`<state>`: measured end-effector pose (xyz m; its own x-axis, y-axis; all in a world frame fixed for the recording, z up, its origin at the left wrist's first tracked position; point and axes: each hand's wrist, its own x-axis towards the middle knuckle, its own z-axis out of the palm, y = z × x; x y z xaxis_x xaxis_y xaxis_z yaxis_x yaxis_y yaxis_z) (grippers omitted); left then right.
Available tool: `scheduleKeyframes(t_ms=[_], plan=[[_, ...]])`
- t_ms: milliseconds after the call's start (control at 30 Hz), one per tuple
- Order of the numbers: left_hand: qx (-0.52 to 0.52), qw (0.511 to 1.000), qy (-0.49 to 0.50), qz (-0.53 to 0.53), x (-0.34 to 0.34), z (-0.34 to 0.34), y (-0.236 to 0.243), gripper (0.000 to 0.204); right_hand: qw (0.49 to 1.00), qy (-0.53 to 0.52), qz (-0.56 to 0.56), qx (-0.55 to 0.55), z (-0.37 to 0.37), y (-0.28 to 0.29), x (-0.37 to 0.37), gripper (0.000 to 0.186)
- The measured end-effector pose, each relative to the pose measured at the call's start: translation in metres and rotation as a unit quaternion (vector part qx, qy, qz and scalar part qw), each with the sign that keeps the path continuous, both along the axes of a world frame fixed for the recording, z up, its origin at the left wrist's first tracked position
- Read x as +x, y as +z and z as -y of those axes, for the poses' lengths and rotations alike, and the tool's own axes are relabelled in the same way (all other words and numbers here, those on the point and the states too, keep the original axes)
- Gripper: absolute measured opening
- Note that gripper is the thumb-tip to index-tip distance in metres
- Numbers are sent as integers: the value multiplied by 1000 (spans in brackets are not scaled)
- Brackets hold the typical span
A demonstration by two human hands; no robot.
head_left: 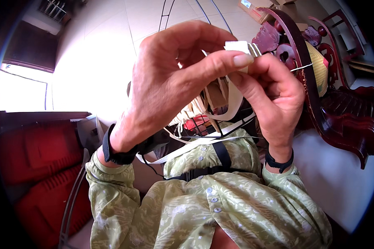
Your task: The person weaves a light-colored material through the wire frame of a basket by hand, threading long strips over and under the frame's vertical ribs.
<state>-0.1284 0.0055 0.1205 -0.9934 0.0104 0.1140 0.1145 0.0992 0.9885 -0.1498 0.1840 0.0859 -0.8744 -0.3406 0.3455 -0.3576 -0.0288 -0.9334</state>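
Pinching a small white folded piece point(238, 45) between thumb and forefinger, my left hand point(170, 83) is raised close to the camera, and its back hides much of what lies behind it. My right hand point(274, 95) meets it from the other side, fingers closed on the same white piece and on the pale flat strips point(232, 101) that run down from it. Both hands are clamped there, touching each other at the fingertips. How the strips join the white piece I cannot tell; my fingers cover that spot.

Below the hands the strips trail in loops toward my lap, across my green patterned shirt point(203, 207). Between the wrists sits a half-seen woven thing point(195, 110) of tan slats with something red under it, possibly a basket, though most of it is blocked by my left palm. Black bands circle both wrists.

At the top right edge a cardboard box point(253, 6) with a small pale label lies on the tiled floor, cut off by the frame. A dark red carved wooden chair point(320, 103) stands to my right, with a yellow-green woven cushion point(320, 66) behind its arm. Red cushions point(33, 166) fill the lower left, blurred and dim. Glare from the window point(18, 93) washes out the floor on the left.
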Motion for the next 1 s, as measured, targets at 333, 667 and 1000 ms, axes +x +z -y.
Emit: scheduleKeyframes(t_ms=[333,667,1000], plan=[[-51,995,78,-27,-4,-14,-6,17,995,-91,23,-37,7,-18,15,12],[10,999,31,-7,-2,-12,8,16,987,-148,-51,20,8,-22,15,13],[-408,905,-2,-120,-7,19,-10,15,996,-53,-1,69,-14,-8,-2,8]])
